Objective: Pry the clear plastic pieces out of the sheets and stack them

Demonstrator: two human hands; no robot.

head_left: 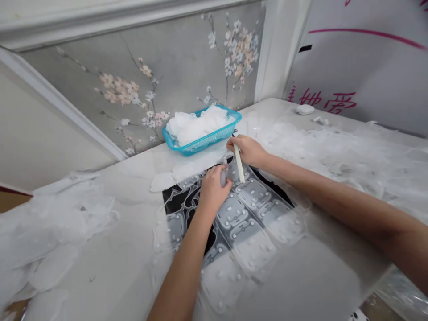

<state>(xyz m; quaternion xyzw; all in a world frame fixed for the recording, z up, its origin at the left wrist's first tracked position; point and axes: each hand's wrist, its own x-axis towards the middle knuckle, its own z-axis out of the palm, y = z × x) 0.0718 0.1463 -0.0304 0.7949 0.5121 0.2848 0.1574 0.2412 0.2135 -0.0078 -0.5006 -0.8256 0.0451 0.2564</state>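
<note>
A translucent sheet [234,209] with rows of rounded panels, small slots and round dots lies on the table, partly over a black mat [175,200]. My left hand [214,185] rests at its far part, with thumb and fingers closed around a small translucent piece [224,178]. Just beyond it, my right hand [249,149] is closed on a pale, flat, stick-like tool [238,162] that slants down toward the sheet. The right fingertips are beside a thin clear strip, and I cannot tell if they pinch it.
Behind my hands, a blue plastic basket [207,141] holds a heap of white pieces [200,125]. Loose translucent sheets pile up on the left [50,236] and on the right [334,156]. A small white rounded object [304,109] sits near the back wall.
</note>
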